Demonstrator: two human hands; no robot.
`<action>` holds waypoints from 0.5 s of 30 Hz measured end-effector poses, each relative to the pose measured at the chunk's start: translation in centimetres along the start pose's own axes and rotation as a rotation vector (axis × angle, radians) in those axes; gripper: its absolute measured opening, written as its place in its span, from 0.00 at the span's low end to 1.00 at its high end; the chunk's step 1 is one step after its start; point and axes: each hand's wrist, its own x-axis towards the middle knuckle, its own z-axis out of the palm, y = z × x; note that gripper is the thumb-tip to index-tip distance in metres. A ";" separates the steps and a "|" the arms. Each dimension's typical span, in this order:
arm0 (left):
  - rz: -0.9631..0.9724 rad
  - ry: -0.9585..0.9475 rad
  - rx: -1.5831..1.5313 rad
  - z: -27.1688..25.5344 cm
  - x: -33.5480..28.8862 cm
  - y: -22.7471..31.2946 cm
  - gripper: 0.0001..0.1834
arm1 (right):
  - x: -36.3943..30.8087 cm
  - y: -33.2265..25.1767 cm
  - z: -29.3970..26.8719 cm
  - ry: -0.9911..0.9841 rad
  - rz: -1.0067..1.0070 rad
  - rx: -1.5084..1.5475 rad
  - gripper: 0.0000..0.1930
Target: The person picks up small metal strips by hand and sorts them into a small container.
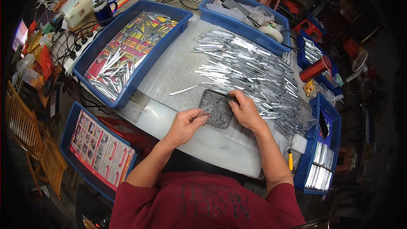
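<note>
A small dark tray (229,121) holding many tiny grey metal pieces (215,109) sits at the table's near edge, between my hands. At its left side, my left hand (186,125) is closed, with a few thin metal pieces (206,112) between thumb and fingers. My right hand (246,111) is closed at the tray's right rim, thumb against curled fingers; what they grip there is too small to tell. Beyond the tray spreads a large heap of slim silvery metal strips (250,65). One single strip (183,90) lies apart, to the left of the heap.
A blue bin (135,80) with loose strips stands on the left. Another blue bin (250,32) with bags and tape is at the back. On the right, a blue bin (302,174) holds stacked strips, near a yellow-handled tool (290,161) and a red cylinder (314,69).
</note>
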 end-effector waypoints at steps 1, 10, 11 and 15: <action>-0.013 -0.001 0.006 0.1 0.1 0.1 0.09 | 0.0 0.1 0.0 0.002 -0.003 0.002 0.08; -0.018 -0.042 0.115 0.2 1.6 -0.4 0.09 | -0.6 0.3 0.3 -0.052 0.133 0.494 0.07; -0.019 -0.050 0.110 0.3 1.7 -0.5 0.09 | -0.7 0.1 0.3 -0.042 0.108 0.663 0.07; 0.006 -0.068 0.146 0.5 1.9 -0.9 0.09 | -1.0 -1.0 0.3 -0.066 0.123 0.711 0.08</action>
